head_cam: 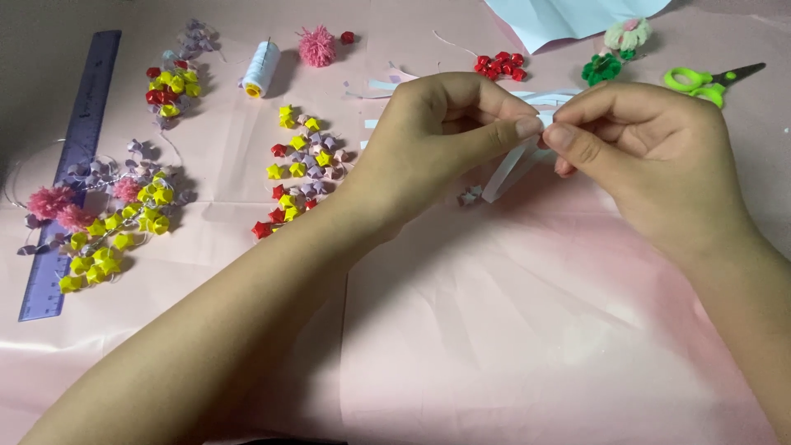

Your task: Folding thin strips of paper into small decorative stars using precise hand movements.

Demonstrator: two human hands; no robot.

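Purple ruler (72, 169) at far left on pink cloth (511, 330). Beside it, strings of yellow and lilac paper stars (124, 222) with pink pompoms (58, 206). Farther up, thread spool (260, 69), red stars (499, 66), green scissors (709, 81) at right.

ruler (72, 173) far L | thread spool (261, 68) behind stars (298, 169) | scissors (703, 80) far R

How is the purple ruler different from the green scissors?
The purple ruler is long, flat and straight, at the far left; the green scissors are short, with looped handles, at the far right. The ruler lies partly under strung paper stars; the scissors lie uncovered. Both rest on the pink sheet.
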